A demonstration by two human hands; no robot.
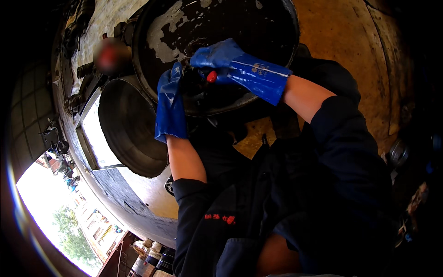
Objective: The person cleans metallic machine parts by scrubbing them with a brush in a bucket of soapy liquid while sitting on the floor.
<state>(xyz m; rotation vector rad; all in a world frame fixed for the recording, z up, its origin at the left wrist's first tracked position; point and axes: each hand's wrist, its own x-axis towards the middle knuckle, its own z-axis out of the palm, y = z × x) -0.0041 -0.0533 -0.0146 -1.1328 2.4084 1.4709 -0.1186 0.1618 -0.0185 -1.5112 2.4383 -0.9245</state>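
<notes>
Both of my hands wear long blue rubber gloves and meet above a large round basin (295,27) holding dark liquid with patches of pale foam. My left hand (170,85) is closed at the left side of a dark, wet-looking part (194,82), over the basin's near left. From the upper right, my right hand (214,55) bends its fingers over the same part and grips it. A small red piece (212,76) shows just below the right glove. The part's exact kind is too dark to make out, and the gloves hide some of it.
A second dark round tub (131,124) stands against the basin's left side. Dark machine parts (83,71) lie farther left on a pale surface, near a blurred red object (110,56). Stained yellowish floor (341,51) spreads to the right. Bright daylight enters through an opening (69,221) at lower left.
</notes>
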